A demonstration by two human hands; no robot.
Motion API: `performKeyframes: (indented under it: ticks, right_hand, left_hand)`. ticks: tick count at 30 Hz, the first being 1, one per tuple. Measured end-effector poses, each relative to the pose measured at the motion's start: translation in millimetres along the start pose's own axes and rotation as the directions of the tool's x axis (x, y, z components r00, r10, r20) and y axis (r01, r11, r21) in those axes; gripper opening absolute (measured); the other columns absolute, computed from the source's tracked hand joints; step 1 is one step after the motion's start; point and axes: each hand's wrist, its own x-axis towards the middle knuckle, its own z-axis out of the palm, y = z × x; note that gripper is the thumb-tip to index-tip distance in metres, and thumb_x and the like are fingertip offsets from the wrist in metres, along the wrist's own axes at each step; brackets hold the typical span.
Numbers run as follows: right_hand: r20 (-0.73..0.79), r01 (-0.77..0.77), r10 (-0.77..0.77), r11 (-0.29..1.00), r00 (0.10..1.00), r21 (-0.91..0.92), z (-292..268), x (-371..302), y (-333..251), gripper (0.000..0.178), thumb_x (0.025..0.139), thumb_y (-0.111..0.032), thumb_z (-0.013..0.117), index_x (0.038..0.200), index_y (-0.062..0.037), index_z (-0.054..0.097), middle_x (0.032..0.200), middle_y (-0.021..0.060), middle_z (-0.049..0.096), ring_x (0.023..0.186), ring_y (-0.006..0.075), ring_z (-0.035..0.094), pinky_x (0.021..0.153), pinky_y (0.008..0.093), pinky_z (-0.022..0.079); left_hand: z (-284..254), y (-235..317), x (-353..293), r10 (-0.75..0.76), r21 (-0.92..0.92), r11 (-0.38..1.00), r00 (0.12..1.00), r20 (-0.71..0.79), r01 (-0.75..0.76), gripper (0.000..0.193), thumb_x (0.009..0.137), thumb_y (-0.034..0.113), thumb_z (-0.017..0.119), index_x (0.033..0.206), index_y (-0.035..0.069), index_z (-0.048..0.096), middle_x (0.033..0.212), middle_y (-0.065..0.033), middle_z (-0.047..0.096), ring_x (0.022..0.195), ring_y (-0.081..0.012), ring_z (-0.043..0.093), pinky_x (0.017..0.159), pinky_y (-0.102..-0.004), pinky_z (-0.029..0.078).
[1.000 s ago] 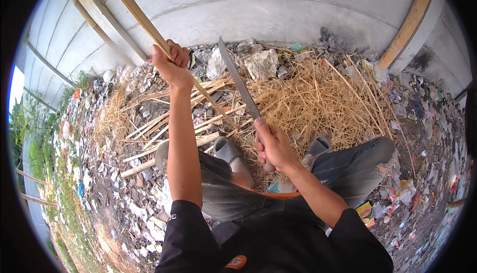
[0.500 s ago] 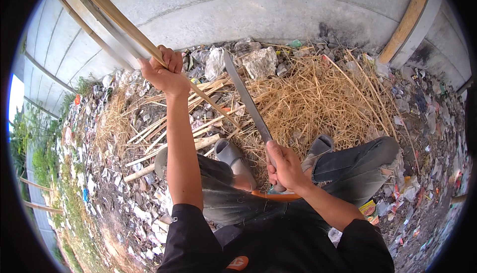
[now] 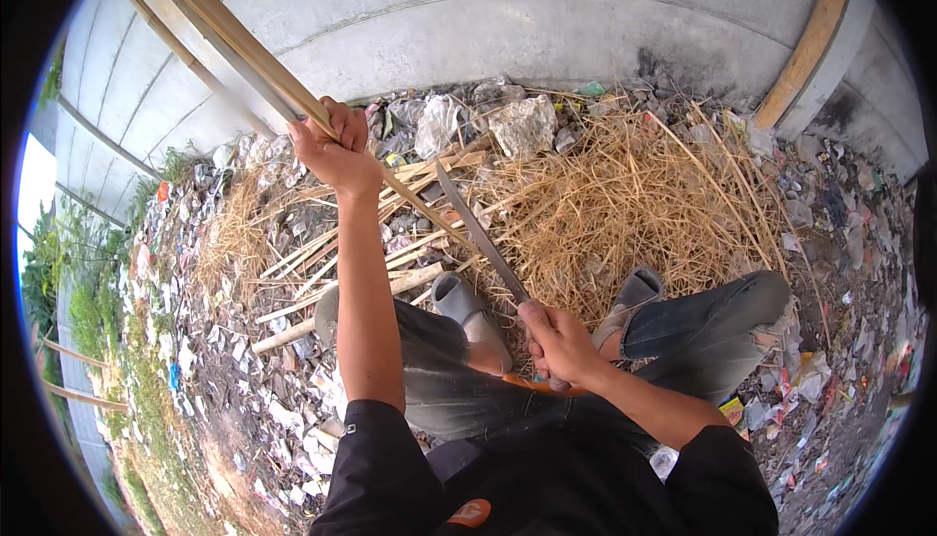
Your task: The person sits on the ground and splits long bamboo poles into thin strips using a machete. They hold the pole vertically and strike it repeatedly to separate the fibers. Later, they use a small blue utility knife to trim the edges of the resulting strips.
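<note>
My left hand (image 3: 337, 153) is raised at the upper left, its fingers wrapped round a long split bamboo strip (image 3: 234, 36). The strip slants from the top left down past my wrist, and its lower end sits over the ground in front of my left foot. In my right hand (image 3: 563, 343), closed round the handle, is a machete (image 3: 496, 257) with a long grey blade. The blade points up and to the left, its edge by the strip's lower end; whether they touch I cannot tell. Thin straw-coloured shavings (image 3: 634, 204) are heaped beyond my feet.
Several cut bamboo strips (image 3: 303, 255) and a thicker pole (image 3: 283, 339) lie left of my feet. A pale rock (image 3: 522, 126) rests near the concrete wall (image 3: 547, 28). A bamboo post (image 3: 805, 38) leans at the right. Litter (image 3: 283, 419) covers the ground around my grey shoes (image 3: 459, 297).
The machete's blade has come down, its tip dropping from near the rock toward the bamboo strip. My left hand keeps its hold on the strip. The whole view has shifted slightly.
</note>
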Motion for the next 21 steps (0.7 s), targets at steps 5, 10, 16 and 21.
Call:
performKeyframes:
  ticks: [5, 10, 16, 21]
  right_hand:
    - [-0.072, 0.47, -0.465, 0.861, 0.882, 0.193, -3.3, -30.1, -86.2, 0.046, 0.108, -0.045, 0.045, 0.083, -0.0062, 0.049, 0.062, 0.0003, 0.048, 0.046, 0.0061, 0.046, 0.043, 0.0245, 0.04]
    - [-0.21, 0.888, -0.863, 0.438, 0.459, 0.14, 23.0, -7.6, -55.4, 0.036, 0.108, -0.034, 0.039, 0.091, -0.0033, 0.048, 0.061, -0.0007, 0.046, 0.049, 0.007, 0.045, 0.047, 0.0251, 0.04]
    - [-0.214, -0.122, 0.115, 0.992, 0.97, -0.022, -19.9, 63.6, 106.4, 0.049, 0.105, -0.046, 0.053, 0.077, -0.0051, 0.054, 0.059, 0.0009, 0.051, 0.046, 0.0115, 0.052, 0.044, 0.0304, 0.042]
    - [-0.256, 0.367, -0.34, 0.928, 0.905, 0.062, -14.6, 35.0, -20.6, 0.04, 0.105, -0.04, 0.055, 0.085, -0.0054, 0.054, 0.06, -0.0002, 0.051, 0.044, 0.0082, 0.047, 0.042, 0.0276, 0.04]
  left_hand:
    - [-2.3, 2.6, -3.3, -0.025, -0.023, 0.999, 0.997, -0.079, 0.023, 0.066, 0.095, 0.073, 0.035, 0.075, 0.011, 0.04, 0.063, 0.0028, 0.032, 0.05, -0.0086, 0.022, 0.046, -0.0256, 0.017]
    - [1.9, 0.0, -5.1, 0.0, 0.04, 0.999, 0.999, -0.035, 0.001, 0.064, 0.099, 0.069, 0.024, 0.075, 0.011, 0.04, 0.063, 0.0022, 0.033, 0.052, -0.0098, 0.024, 0.046, -0.0263, 0.017]
    - [-1.1, 4.1, -2.2, -0.065, -0.005, 0.998, 0.998, -0.018, 0.065, 0.061, 0.099, 0.067, 0.024, 0.073, 0.013, 0.037, 0.059, 0.0032, 0.029, 0.05, -0.0092, 0.022, 0.046, -0.0269, 0.017]
    - [-15.6, 9.0, -3.7, 0.01, 0.069, 0.998, 1.0, 0.009, -0.01, 0.063, 0.097, 0.07, 0.023, 0.068, 0.014, 0.034, 0.055, 0.0039, 0.026, 0.05, -0.0105, 0.019, 0.048, -0.0285, 0.012]
